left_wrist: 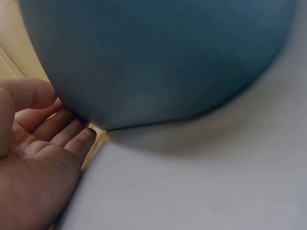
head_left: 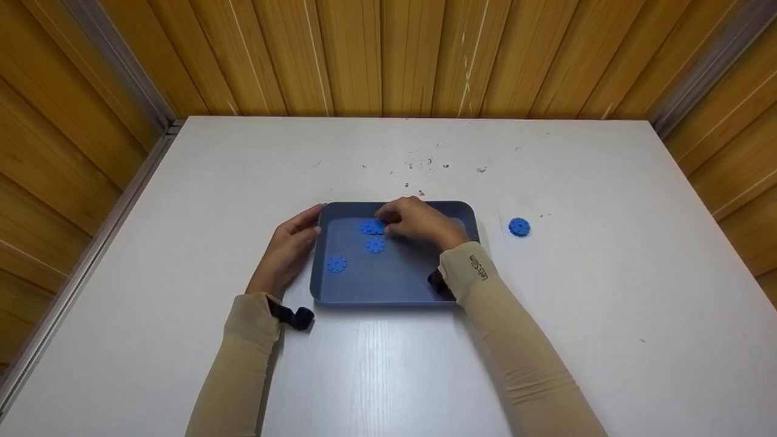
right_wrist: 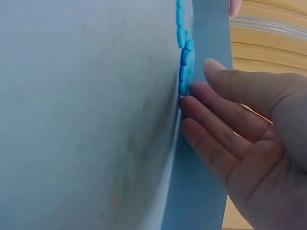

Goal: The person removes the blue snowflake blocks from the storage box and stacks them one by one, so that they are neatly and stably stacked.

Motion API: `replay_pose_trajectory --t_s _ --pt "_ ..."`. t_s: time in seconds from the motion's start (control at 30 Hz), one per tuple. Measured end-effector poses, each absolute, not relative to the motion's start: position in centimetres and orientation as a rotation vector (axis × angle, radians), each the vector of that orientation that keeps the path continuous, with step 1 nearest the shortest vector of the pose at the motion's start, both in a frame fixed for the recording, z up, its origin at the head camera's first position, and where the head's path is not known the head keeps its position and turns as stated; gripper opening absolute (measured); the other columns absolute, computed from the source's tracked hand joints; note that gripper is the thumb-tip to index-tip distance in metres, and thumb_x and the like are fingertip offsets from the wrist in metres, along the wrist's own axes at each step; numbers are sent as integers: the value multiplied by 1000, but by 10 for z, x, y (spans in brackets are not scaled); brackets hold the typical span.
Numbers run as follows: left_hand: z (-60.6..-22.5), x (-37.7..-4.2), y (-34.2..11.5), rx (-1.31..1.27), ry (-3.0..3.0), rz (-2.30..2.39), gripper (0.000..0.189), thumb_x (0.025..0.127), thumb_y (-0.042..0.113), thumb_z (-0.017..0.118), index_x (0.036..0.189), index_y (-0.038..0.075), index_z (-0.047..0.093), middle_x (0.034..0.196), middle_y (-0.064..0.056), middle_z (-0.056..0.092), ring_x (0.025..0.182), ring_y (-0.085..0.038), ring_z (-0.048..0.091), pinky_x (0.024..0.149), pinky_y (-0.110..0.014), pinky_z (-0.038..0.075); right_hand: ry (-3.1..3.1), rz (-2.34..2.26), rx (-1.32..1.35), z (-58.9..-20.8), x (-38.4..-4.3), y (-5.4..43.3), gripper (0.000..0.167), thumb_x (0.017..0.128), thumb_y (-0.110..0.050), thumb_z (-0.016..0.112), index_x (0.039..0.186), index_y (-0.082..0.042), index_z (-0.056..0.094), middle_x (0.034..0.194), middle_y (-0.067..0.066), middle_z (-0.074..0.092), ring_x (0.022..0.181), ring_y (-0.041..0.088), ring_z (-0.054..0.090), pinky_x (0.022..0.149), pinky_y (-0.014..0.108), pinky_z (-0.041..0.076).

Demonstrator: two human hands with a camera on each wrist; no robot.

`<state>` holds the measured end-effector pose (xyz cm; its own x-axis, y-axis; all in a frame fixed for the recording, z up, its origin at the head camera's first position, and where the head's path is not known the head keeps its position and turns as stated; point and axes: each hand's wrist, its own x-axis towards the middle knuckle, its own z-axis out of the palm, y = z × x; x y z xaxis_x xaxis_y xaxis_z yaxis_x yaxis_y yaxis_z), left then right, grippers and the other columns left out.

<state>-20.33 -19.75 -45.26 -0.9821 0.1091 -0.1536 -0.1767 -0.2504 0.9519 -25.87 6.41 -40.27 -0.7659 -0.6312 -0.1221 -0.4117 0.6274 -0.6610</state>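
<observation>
A shallow blue-grey tray (head_left: 400, 285) lies on the white table, with several blue notched plastic discs in it. My left hand (head_left: 290, 246) is at its left side, fingertips against the outer wall; in the left wrist view, the fingers (left_wrist: 72, 136) reach the wall near a corner. Over the back of the tray, my right hand (head_left: 422, 221) has its fingertips right at a blue notched disc (right_wrist: 187, 67) that overlaps another. The thumb stands apart from the disc in the right wrist view. Another disc (head_left: 376, 245) lies just in front, and one more disc (head_left: 337, 264) near the left wall.
To the right of the tray, a separate blue notched disc (head_left: 519, 227) sits on the white table (head_left: 607, 273), seemingly stacked on another. Wood-patterned panels (head_left: 413, 60) rise behind the table's far edge and along both sides.
</observation>
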Motion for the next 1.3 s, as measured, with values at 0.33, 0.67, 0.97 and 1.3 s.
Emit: replay_pose_trajectory --t_s 0.33,0.67,0.97,1.3 --pt "-454 -205 -198 -95 1808 2335 55 92 -6 48 145 8 42 154 -5 36 144 -15 31 117 -29 28 2542 -820 -893 -404 -256 59 32 83 -3 71 115 -1 68 114 12 68 105 25 63 95 36 51" --pt "-453 -205 -198 -96 1811 2331 55 92 -6 48 145 8 42 154 -5 37 143 -15 32 117 -29 28 2546 -714 -890 -401 -253 60 26 81 -1 72 107 -2 71 107 13 67 98 25 62 89 35 53" --pt "-452 -204 -197 -89 1807 2346 55 92 -6 50 145 7 42 153 -6 38 142 -15 34 116 -29 30 2530 -722 -896 -395 -251 65 13 84 -3 69 97 -2 72 97 10 69 86 19 60 81 32 53" --pt "-451 -202 -198 -72 1812 2344 55 93 -7 48 146 5 39 155 -6 36 143 -15 32 117 -29 29 2544 -710 -869 -386 -247 75 10 90 -6 64 95 -4 72 94 7 69 79 17 58 71 28 50"
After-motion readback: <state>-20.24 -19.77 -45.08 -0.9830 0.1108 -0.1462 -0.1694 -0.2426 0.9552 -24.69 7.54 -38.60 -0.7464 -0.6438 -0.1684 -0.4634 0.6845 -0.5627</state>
